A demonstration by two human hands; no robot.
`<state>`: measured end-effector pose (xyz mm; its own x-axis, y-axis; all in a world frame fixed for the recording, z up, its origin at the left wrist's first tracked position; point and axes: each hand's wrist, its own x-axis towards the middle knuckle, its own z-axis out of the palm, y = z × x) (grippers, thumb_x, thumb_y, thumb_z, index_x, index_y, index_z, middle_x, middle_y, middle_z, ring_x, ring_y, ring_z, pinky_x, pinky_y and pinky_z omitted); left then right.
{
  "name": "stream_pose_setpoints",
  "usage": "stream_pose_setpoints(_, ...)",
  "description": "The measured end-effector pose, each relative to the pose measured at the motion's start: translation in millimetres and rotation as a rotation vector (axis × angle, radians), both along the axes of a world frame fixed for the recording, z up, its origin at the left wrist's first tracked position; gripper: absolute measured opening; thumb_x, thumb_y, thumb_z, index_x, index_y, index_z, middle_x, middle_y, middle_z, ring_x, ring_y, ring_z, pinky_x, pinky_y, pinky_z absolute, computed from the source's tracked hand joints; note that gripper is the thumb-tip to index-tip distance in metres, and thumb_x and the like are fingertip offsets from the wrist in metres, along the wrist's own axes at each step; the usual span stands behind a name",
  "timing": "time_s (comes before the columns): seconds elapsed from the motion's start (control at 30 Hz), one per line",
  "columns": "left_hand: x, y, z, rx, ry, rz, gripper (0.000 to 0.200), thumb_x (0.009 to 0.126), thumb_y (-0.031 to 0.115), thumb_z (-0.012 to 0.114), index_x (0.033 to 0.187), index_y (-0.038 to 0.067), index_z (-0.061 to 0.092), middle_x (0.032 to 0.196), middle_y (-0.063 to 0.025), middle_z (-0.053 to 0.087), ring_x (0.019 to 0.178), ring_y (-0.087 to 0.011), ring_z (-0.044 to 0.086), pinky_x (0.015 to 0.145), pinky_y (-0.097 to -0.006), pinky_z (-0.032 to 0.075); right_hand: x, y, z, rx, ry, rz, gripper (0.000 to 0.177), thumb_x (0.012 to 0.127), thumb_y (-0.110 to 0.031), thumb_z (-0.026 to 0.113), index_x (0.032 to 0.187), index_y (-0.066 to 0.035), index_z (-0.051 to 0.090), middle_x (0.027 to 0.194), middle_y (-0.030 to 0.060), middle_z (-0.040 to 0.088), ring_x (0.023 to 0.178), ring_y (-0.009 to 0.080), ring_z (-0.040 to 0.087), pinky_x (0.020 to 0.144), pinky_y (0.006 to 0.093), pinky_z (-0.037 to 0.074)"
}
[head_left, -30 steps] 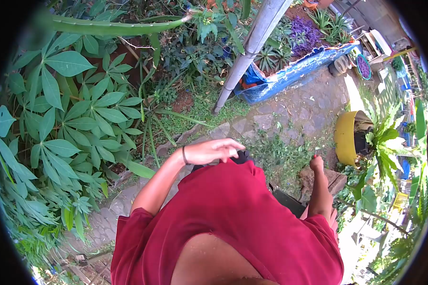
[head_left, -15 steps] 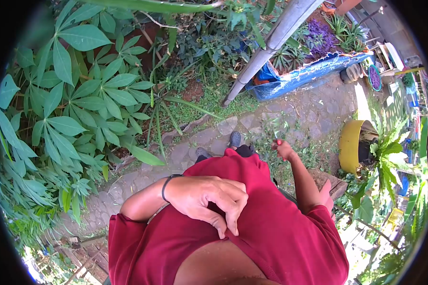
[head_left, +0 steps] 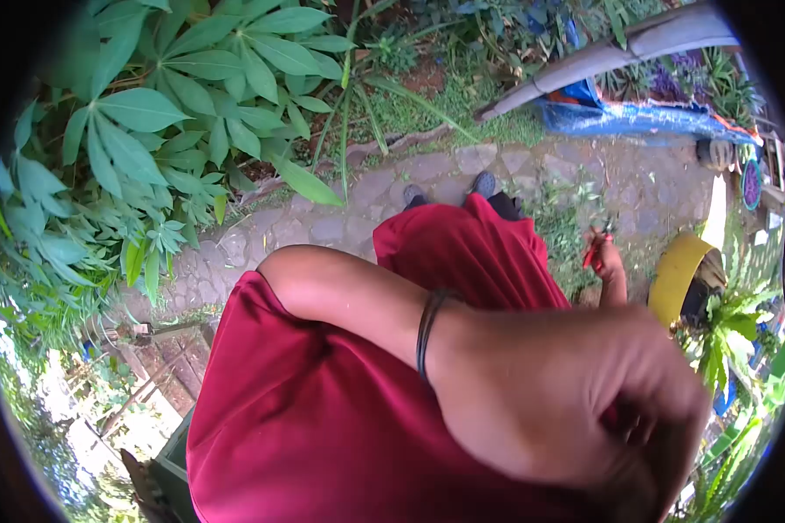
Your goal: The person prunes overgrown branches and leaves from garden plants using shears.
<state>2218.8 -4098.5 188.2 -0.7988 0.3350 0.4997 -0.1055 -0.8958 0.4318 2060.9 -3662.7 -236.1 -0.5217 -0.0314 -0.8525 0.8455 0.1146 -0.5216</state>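
Observation:
My left hand point(head_left: 549, 392), with a dark band point(head_left: 429, 336) at its wrist, reaches across my chest close to the camera. Its fingers curl inward by my right shoulder, blurred, and whether they grip cloth is hidden. The red shirt point(head_left: 323, 418) spreads below and behind that forearm. Farther down, my right hand point(head_left: 612, 260) hangs out to the side, closed around red-handled shears point(head_left: 594, 250). My left hand and forearm hide most of my right arm.
A stone path point(head_left: 323, 228) runs under my shoes point(head_left: 484, 183). Broad-leaved plants point(head_left: 139, 105) crowd the left. A grey pole point(head_left: 602, 61) leans by a blue planter point(head_left: 645, 119). To the right stands a yellow pot point(head_left: 672, 270) beside a fern point(head_left: 741, 322).
My left hand has left the shirt's neckline and moved right, across my chest and nearer the camera. The view has shifted, and the red handles in my right hand show more clearly.

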Motion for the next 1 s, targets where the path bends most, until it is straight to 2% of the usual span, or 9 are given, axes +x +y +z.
stream_pose_setpoints(0.07, 8.6, 12.8, 1.2, 0.016, 0.065, -0.083, 0.013, 0.088, 0.012, 0.070, 0.087, 0.001, 0.064, 0.079, -0.0068, 0.066, 0.069, -0.0118, 0.061, 0.063, -0.0259, 0.048, -3.7, 18.9, 17.9, -0.262, 0.062, -0.462, 0.023, 0.102, -0.028, 0.044, 0.109, -0.010, 0.057, 0.090, 0.0032, 0.066, 0.073, 0.0197, 0.059, 0.071, 0.0387, 0.051)
stream_pose_setpoints(0.17, 16.6, 9.1, 0.0, 0.516, -0.404, -0.464, 0.004, 0.087, -0.003, 0.067, 0.090, -0.005, 0.066, 0.085, -0.0106, 0.069, 0.077, -0.0136, 0.068, 0.066, -0.0229, 0.055, -4.8, 79.9, -2.4, -0.402, 0.077, -0.974, 0.021, 0.103, -0.024, 0.042, 0.106, -0.008, 0.056, 0.087, 0.0034, 0.064, 0.073, 0.0225, 0.058, 0.073, 0.0419, 0.049)
stream_pose_setpoints(0.23, -6.1, -3.4, -6.9, 0.024, -0.159, -0.264, 0.012, 0.087, 0.012, 0.071, 0.086, 0.002, 0.066, 0.080, -0.0062, 0.065, 0.067, -0.0127, 0.057, 0.062, -0.0272, 0.044, 3.1, 93.3, 1.7, -0.301, 0.043, -0.711, 0.020, 0.102, -0.023, 0.043, 0.104, -0.007, 0.054, 0.087, 0.0037, 0.063, 0.071, 0.0236, 0.057, 0.075, 0.0439, 0.048)
stream_pose_setpoints(0.3, -10.3, 16.6, -13.5, 0.181, -0.147, -0.201, 0.006, 0.081, -0.004, 0.069, 0.086, -0.004, 0.070, 0.082, -0.0084, 0.071, 0.078, -0.0103, 0.066, 0.106, -0.0205, 0.020, 9.3, 74.1, 30.6, 0.195, -0.075, -0.473, 0.021, 0.100, -0.024, 0.042, 0.097, -0.006, 0.052, 0.086, 0.0064, 0.061, 0.072, 0.0239, 0.056, 0.087, 0.0522, 0.044)
stream_pose_setpoints(0.33, -17.6, 19.5, -16.5, 0.234, -0.095, -0.157, 0.007, 0.082, -0.003, 0.069, 0.088, -0.006, 0.068, 0.082, -0.0102, 0.068, 0.075, -0.0137, 0.066, 0.084, -0.0229, 0.035, 11.1, 87.0, 24.7, 0.043, -0.135, -0.649, 0.020, 0.100, -0.024, 0.042, 0.099, -0.007, 0.052, 0.086, 0.0068, 0.061, 0.074, 0.0249, 0.057, 0.088, 0.0540, 0.044)
stream_pose_setpoints(0.4, -38.9, -8.3, -22.9, -0.008, -0.097, -0.467, 0.021, 0.086, 0.020, 0.073, 0.091, 0.000, 0.071, 0.079, -0.0027, 0.065, 0.063, -0.0139, 0.053, 0.067, -0.0282, 0.040, 14.7, 114.3, 16.9, -0.171, -0.151, -0.890, 0.019, 0.100, -0.023, 0.041, 0.101, -0.007, 0.052, 0.085, 0.0073, 0.061, 0.077, 0.0265, 0.058, 0.090, 0.0569, 0.043)
stream_pose_setpoints(0.43, -38.1, -2.9, -32.6, 0.066, -0.049, -0.336, 0.020, 0.086, 0.020, 0.073, 0.091, 0.000, 0.071, 0.078, -0.0030, 0.062, 0.064, -0.0156, 0.051, 0.059, -0.0291, 0.039, 17.5, 105.8, 20.6, -0.231, -0.121, -0.951, 0.019, 0.100, -0.022, 0.040, 0.101, -0.008, 0.051, 0.083, 0.0075, 0.061, 0.079, 0.0270, 0.058, 0.092, 0.0581, 0.042)
stream_pose_setpoints(0.77, -80.4, -62.4, -146.5, -1.155, -0.320, -0.077, 0.016, 0.095, 0.017, 0.061, 0.099, 0.002, 0.065, 0.100, -0.0035, 0.066, 0.092, -0.0098, 0.058, 0.086, -0.0265, 0.046, 86.2, 28.6, -15.7, 0.187, -0.095, -0.223, 0.022, 0.097, -0.028, 0.050, 0.113, -0.013, 0.053, 0.088, 0.0059, 0.059, 0.066, 0.0203, 0.057, 0.057, 0.0369, 0.051)
stream_pose_setpoints(1.0, -68.5, -121.0, -291.3, -1.526, -0.409, -0.164, 0.022, 0.097, 0.022, 0.058, 0.106, 0.002, 0.064, 0.098, -0.0014, 0.066, 0.090, -0.0072, 0.058, 0.082, -0.0248, 0.047, 159.3, -26.6, -49.0, 0.171, -0.147, -0.007, 0.038, 0.092, -0.018, 0.058, 0.128, -0.010, 0.051, 0.084, 0.0033, 0.058, 0.059, 0.0142, 0.052, 0.051, 0.0321, 0.045)
